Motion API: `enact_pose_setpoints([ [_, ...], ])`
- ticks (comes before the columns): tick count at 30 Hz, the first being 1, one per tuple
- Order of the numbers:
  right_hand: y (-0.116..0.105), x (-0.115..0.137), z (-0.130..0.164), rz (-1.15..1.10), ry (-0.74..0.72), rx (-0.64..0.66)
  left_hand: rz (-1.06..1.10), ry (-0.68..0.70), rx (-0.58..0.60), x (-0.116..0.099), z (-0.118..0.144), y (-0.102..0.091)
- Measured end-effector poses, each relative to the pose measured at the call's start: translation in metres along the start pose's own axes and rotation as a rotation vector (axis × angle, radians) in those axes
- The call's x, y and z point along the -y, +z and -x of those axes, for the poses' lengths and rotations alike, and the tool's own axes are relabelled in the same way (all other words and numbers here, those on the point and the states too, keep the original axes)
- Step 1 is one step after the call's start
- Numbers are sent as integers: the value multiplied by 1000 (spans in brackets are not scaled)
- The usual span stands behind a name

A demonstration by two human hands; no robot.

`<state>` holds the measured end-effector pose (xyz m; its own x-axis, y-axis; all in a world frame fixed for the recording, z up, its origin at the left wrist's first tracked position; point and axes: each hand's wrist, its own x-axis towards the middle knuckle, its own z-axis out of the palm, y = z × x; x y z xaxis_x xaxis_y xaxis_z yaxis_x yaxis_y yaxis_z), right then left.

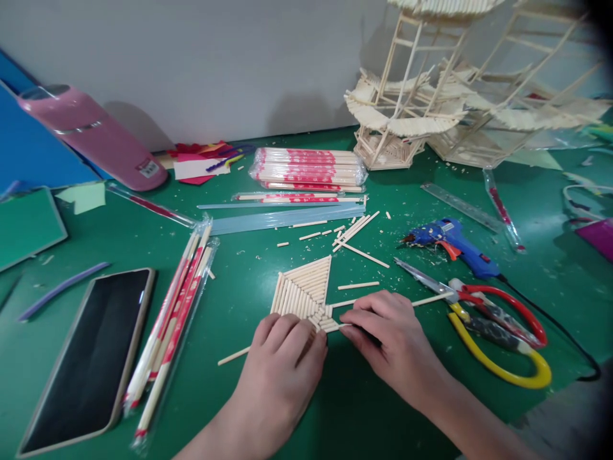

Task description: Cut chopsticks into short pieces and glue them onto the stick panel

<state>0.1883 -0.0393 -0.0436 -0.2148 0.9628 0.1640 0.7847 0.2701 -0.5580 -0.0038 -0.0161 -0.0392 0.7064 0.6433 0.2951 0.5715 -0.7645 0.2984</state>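
A flat panel of short wooden sticks (299,287), laid in triangular sections, lies on the green table. My left hand (285,364) is closed over its near left part, fingers curled and pressing on it; that part is hidden. At the panel's right edge, my right hand (395,338) pinches a thin wooden stick (343,326) between thumb and forefinger, its tip touching the panel or very close. Longer sticks lie beside the hands: one (233,356) emerges left of my left hand, another (431,299) right of my right hand. A loose stick (358,285) lies just beyond.
Scissors (498,326) and a blue glue gun (454,246) with a cord lie right. Wrapped chopsticks (175,326) and a phone (89,361) lie left. Behind are glue sticks (287,218), a chopstick pack (309,167), a pink bottle (96,137) and a wooden stick tower (407,121).
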Motion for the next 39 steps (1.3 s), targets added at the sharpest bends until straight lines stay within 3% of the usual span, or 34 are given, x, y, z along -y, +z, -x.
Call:
enact_pose_setpoints([
  [11,-5,-4,-3,-26,-58,80,28,-25,-36,-1,2,4],
  [23,-4,-2,-1,-2,-79,39,44,25,-24,2,4,2],
  [34,-2,-4,0,17,-67,29,29,4,-146,-2,-1,0],
  [39,-1,-3,1,8,-55,26,25,-15,-141,-3,-1,-1],
])
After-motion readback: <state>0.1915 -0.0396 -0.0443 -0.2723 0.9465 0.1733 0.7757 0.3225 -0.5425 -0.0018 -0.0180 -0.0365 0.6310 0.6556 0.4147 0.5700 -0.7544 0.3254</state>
